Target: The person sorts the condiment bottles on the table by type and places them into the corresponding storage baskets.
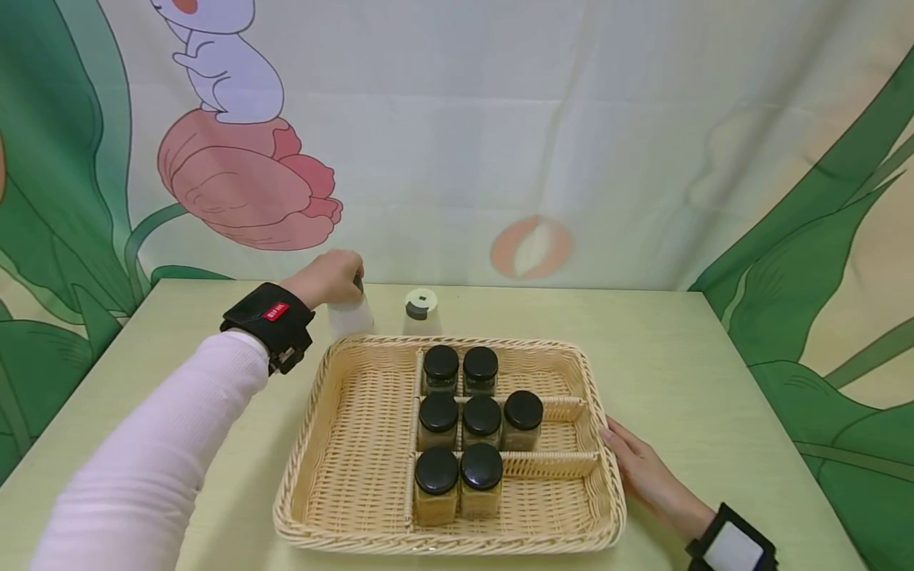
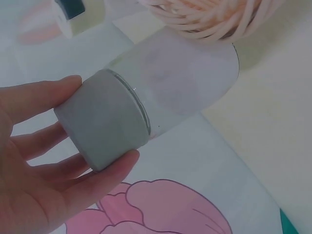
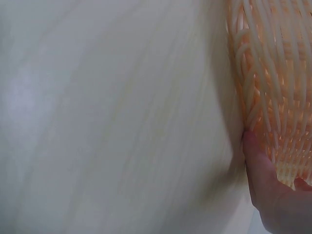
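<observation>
At the back left of the table, my left hand (image 1: 332, 277) holds a bottle (image 1: 351, 319) by its grey cap (image 2: 102, 122). Its body is clear with whitish contents, and it stands just behind the wicker basket (image 1: 343, 542). Thumb and fingers are spread around the cap in the left wrist view. My right hand (image 1: 653, 476) touches the basket's right side, its fingers extended along the outer wall. Inside the basket stand several black-lidded jars, among them a front jar (image 1: 436, 501) with yellowish-brown contents.
A second bottle (image 1: 422, 313) with a pale, dark-marked top stands behind the basket, right of my left hand. Low wicker dividers (image 1: 550, 465) split the basket's right part into three rows; its left compartment (image 1: 364, 444) is one long space. A printed curtain (image 1: 443, 159) hangs behind the table.
</observation>
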`<act>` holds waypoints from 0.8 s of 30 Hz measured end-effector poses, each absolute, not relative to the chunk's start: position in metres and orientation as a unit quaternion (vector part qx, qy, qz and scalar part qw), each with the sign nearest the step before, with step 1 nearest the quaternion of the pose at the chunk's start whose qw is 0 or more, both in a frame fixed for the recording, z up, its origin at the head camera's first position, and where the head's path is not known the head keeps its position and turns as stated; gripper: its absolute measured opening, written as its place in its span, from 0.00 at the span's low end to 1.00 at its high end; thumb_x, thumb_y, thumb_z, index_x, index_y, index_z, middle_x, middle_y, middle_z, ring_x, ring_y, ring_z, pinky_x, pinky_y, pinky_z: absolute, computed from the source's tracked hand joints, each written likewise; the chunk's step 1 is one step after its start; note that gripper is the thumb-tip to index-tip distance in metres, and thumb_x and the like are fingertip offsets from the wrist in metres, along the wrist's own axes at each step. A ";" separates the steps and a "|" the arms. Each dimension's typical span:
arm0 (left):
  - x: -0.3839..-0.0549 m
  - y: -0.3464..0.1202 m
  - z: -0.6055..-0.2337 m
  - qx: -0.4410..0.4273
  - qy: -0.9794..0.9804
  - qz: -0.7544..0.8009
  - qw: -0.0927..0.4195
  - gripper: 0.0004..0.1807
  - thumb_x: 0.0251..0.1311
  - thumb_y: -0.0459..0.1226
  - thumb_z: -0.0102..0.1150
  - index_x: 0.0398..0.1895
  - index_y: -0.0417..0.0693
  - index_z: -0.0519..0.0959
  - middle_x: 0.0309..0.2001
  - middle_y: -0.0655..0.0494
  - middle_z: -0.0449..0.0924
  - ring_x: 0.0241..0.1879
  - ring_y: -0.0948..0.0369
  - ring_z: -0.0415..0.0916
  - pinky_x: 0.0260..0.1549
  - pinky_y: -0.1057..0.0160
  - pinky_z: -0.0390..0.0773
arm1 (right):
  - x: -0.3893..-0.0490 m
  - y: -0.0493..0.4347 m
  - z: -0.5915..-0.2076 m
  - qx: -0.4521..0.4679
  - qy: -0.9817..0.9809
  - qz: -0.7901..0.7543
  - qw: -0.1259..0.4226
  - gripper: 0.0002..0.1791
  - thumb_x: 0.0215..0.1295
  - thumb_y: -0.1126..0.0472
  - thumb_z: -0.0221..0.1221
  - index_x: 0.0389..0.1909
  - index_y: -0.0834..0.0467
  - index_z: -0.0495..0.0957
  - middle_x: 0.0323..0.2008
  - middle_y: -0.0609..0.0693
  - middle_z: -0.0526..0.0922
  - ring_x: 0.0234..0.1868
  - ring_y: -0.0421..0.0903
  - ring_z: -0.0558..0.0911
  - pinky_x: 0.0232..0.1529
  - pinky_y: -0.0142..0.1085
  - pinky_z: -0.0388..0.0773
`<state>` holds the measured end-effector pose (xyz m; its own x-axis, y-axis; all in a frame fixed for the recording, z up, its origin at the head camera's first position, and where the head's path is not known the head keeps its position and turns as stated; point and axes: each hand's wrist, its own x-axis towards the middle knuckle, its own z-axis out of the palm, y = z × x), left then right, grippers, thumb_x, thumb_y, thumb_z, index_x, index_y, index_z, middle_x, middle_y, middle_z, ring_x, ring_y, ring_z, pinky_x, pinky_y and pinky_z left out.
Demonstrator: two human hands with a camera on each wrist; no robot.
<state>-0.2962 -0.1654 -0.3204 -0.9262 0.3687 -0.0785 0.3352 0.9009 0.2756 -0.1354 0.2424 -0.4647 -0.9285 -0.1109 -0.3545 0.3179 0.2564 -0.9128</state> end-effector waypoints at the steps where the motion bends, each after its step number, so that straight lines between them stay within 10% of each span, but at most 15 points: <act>1: -0.295 -0.165 -0.318 0.183 0.973 0.128 0.063 0.13 0.42 0.26 0.54 0.34 0.29 0.71 0.35 0.37 0.74 0.34 0.48 0.71 0.35 0.50 0.77 | -0.135 0.243 -0.465 0.065 0.770 -0.609 0.177 0.45 0.56 0.34 0.46 0.65 0.58 0.45 0.65 0.68 0.49 0.57 0.60 0.63 0.51 0.48 0.69; 24: -0.284 -0.156 -0.278 0.214 0.969 0.108 0.055 0.14 0.43 0.29 0.57 0.37 0.33 0.73 0.36 0.39 0.75 0.34 0.48 0.72 0.36 0.47 0.77 | -0.135 0.243 -0.466 0.058 0.760 -0.625 0.169 0.40 0.60 0.39 0.46 0.65 0.58 0.47 0.63 0.69 0.53 0.55 0.61 0.65 0.48 0.47 0.71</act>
<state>-0.2843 -0.1557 -0.2782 -0.9019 0.4277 -0.0610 0.4037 0.8846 0.2335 -0.1347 0.2429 -0.4664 -0.9359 -0.1225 -0.3302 0.3002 0.2127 -0.9299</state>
